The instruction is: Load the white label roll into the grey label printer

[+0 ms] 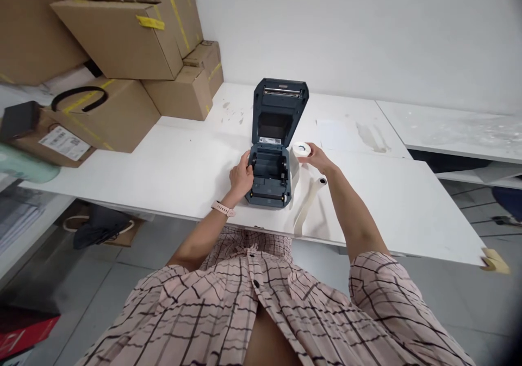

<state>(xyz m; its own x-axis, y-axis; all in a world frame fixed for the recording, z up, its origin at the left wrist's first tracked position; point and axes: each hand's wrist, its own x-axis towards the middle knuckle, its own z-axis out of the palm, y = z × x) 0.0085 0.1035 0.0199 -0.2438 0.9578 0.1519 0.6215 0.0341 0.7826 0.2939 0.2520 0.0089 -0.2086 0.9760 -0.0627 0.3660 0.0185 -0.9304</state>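
Left forearm point(199, 238) and right forearm point(355, 208) angled inward, left hand point(242, 177) lightly bent, right hand point(317, 158) curled

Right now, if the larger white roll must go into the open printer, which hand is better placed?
Probably the right hand: it holds the larger white roll, just beside the open printer. The left hand is against the printer's other side.

Printer point(271, 154) on table point(183, 162), roll point(299, 152) right, boxes point(110, 42) left
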